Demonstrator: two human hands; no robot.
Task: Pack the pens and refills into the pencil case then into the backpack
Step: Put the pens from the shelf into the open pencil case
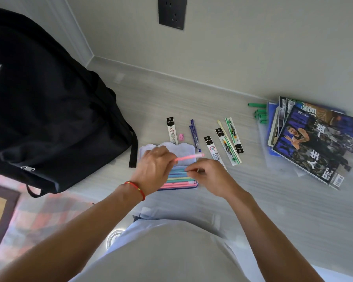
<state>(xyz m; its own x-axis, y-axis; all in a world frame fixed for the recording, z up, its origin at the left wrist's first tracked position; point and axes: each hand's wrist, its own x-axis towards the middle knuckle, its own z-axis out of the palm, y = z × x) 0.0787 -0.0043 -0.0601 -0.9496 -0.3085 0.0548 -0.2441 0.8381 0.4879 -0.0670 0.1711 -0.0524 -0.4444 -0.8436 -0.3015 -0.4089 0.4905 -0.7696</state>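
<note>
The left hand (154, 162) pinches a slim pink pen (190, 156) above the open pencil case (171, 148), a soft pale pouch with a scalloped flap (pastel pens (176, 177) lie in rows inside). The right hand (207, 173), fingertips pressed together, touches those pens. Flat refill packets (228, 146) lie right of the case, the black fabric backpack (49, 102) left.

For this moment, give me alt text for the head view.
Over an open pencil case of pastel pens, the left hand holds a pink pen and the right hand pinches something thin. Refill packets lie beyond; black backpack left, magazines right.
</note>
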